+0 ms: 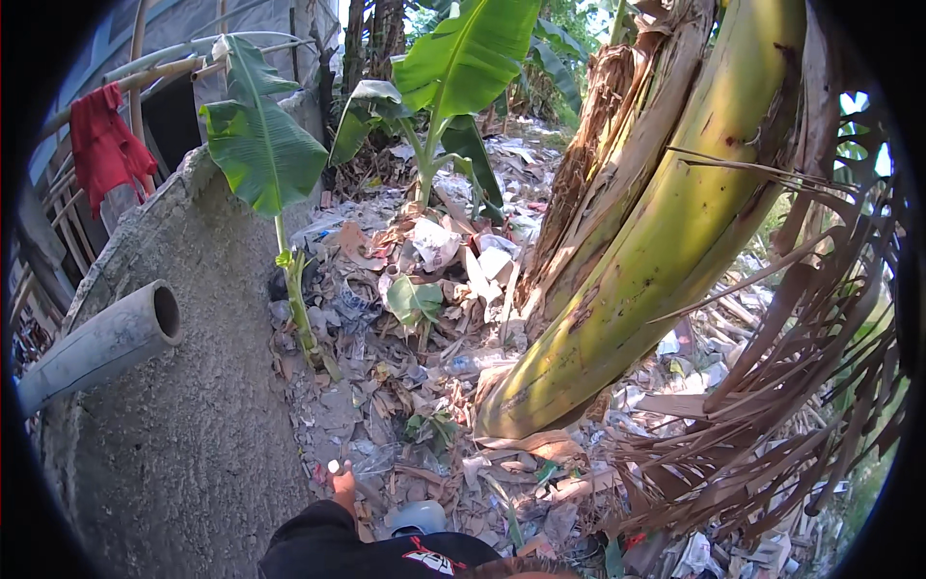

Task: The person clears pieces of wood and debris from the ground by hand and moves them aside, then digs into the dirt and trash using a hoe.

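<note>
At the lower edge shows my black garment (386,560) with a small red and white print. Beyond its dark sleeve (313,531) is a small patch of bare skin (344,487), with a bright white spot at its tip. I cannot tell whether this is my left hand or a foot, nor whether anything is held. A rounded grey-blue thing (418,517) lies just right of it, its kind unclear. My right hand does not show. Ahead, a thick green-yellow banana trunk (617,289) leans up to the right.
A rough concrete wall (212,386) runs along the left, with a grey pipe (106,343) sticking out over it. A red cloth (111,145) hangs behind. Young banana plants (424,154) rise from littered ground (376,405). Dry brown fronds (772,415) droop at the right.
</note>
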The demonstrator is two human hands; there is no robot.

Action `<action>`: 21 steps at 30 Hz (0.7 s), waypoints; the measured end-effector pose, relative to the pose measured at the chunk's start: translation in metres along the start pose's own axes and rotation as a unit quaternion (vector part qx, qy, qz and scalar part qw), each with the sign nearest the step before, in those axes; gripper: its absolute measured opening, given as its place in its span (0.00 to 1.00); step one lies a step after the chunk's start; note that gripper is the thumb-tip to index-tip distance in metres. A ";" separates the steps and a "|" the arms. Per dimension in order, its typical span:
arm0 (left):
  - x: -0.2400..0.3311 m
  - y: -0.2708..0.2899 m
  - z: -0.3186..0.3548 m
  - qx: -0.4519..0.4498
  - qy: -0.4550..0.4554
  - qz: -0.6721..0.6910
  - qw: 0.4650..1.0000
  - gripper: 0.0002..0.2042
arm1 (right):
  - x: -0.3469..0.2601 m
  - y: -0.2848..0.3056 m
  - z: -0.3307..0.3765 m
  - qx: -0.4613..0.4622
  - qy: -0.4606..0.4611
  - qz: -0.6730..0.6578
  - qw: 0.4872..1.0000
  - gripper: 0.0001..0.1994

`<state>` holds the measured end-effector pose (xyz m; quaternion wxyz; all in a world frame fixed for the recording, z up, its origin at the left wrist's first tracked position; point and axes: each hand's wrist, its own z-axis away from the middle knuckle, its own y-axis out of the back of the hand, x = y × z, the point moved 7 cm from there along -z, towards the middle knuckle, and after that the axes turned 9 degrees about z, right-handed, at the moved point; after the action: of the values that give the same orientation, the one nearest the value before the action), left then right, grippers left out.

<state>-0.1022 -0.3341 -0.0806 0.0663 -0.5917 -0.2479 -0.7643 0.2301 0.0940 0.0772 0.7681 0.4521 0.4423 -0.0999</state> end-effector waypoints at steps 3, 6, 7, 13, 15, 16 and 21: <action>-0.016 0.015 -0.007 0.057 -0.005 0.057 0.997 0.27 | -0.031 -0.017 0.013 -0.024 0.053 0.029 0.998 0.21; -0.036 0.024 -0.012 0.088 0.021 0.083 0.992 0.28 | -0.063 -0.011 0.018 -0.019 0.110 0.061 0.992 0.21; -0.040 0.024 -0.013 0.072 0.017 0.120 0.990 0.28 | -0.077 -0.004 0.019 -0.010 0.126 0.071 0.989 0.21; -0.061 0.034 -0.025 0.079 -0.036 0.156 0.984 0.28 | -0.213 0.112 0.015 0.120 0.248 -0.185 0.943 0.27; -0.071 0.035 -0.031 0.084 -0.041 0.180 0.979 0.27 | -0.270 0.173 0.062 0.322 0.452 -0.219 0.803 0.30; -0.072 0.038 -0.034 0.106 -0.058 0.124 0.985 0.27 | -0.287 0.198 0.089 0.420 0.510 -0.238 0.712 0.32; -0.082 0.030 -0.040 0.026 0.015 0.147 0.989 0.32 | -0.335 0.249 0.178 0.522 0.662 -0.291 0.452 0.37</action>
<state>-0.1014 -0.3937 -0.1559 0.1970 -0.6082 -0.1765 -0.7484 0.2752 0.0147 0.5216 -0.2112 0.5425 0.7879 -0.2005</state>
